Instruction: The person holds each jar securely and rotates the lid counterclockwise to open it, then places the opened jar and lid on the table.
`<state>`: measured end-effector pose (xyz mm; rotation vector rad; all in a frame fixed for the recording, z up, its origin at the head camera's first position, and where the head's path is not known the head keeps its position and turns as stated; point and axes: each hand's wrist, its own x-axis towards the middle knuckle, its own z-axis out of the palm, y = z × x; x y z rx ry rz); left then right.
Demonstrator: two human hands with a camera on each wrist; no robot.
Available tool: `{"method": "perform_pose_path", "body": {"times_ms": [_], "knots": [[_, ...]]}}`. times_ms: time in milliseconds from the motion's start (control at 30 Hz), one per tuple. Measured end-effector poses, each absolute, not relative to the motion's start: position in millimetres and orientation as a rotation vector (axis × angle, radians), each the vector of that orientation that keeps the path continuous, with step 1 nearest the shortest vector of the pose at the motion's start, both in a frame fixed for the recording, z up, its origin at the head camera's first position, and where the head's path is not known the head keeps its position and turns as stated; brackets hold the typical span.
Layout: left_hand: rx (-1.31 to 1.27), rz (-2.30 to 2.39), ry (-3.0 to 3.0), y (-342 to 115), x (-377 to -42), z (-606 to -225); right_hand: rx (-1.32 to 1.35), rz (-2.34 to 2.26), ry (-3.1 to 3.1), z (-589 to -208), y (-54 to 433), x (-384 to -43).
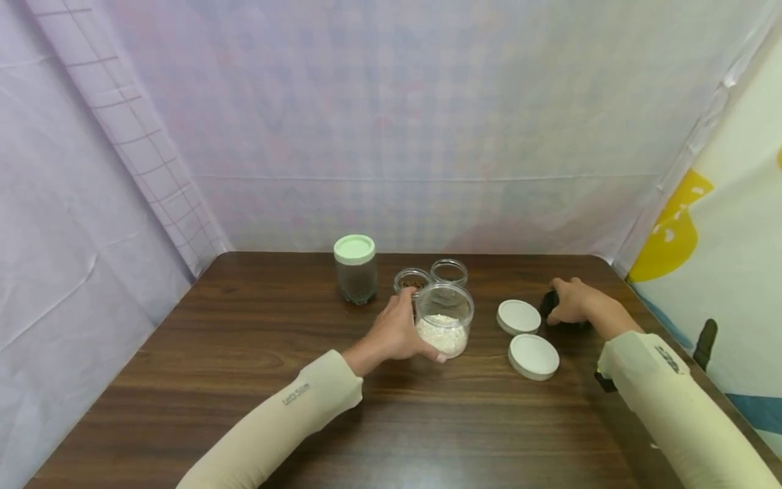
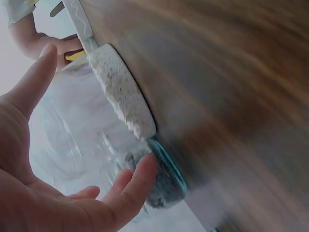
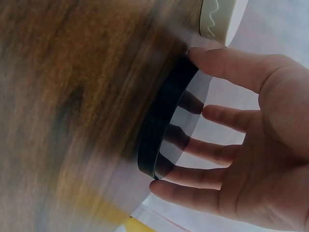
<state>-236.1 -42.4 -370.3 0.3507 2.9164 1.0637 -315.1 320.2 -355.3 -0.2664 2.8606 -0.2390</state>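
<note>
A wide clear jar with a layer of white flakes in its bottom stands upright on the table. Around its left side spreads my left hand, thumb at the front and fingers behind. The left wrist view shows a gap between that palm and the jar wall. Farther right, my right hand reaches over a black-rimmed disc with a see-through middle, apparently a lid. Its thumb and fingertips grip opposite edges of the rim, low over the tabletop. Two white lids lie between the hands.
Behind the flake jar sit two small clear jars, one with brown bits inside, the other partly hidden. A tall clear jar with a pale green lid stands to their left. Curtains hang beyond the brown table.
</note>
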Motion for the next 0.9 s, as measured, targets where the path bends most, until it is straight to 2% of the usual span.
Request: {"method": "perform_pose_path", "body": {"times_ms": [433,900], "knots": [[0.278,0.975,2.966,-64.3,-223.0,-355.3,-0.279,-0.223,2.784,-360.3,320.5,-322.1],[0.384,0.931,2.999,-100.6,-223.0,-313.9,-0.300,-0.313,2.791,-344.4,323.0,-312.0]]}}
